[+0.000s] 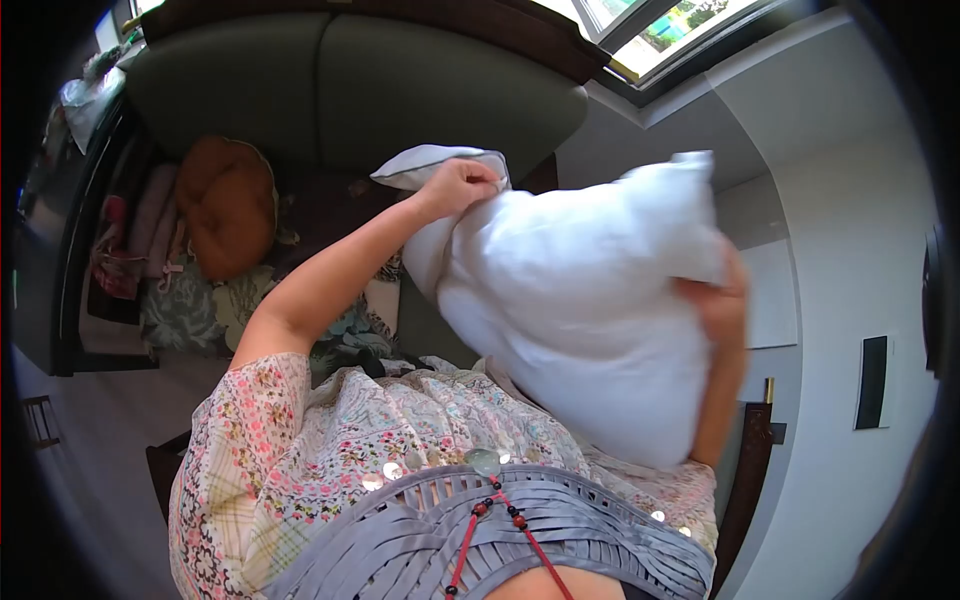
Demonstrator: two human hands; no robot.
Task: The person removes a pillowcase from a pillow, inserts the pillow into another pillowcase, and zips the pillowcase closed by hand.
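A plump white pillow (580,290) is held up in front of my body, tilted, its lower end close to my dress. My left hand (465,185) pinches the pillow's upper left edge, where a corner with a thin dark line of piping flops to the left. On the other side, my right hand (720,290) grips the pillow's right edge; its fingers are partly hidden and a little blurred.
A bed or sofa with a dark green padded headboard (420,100) lies ahead. An orange round cushion (228,208) rests on it at left, beside pink rolled fabric (155,220) and floral bedding (185,310). An open window (670,30) is above right, a white wall (860,220) at right.
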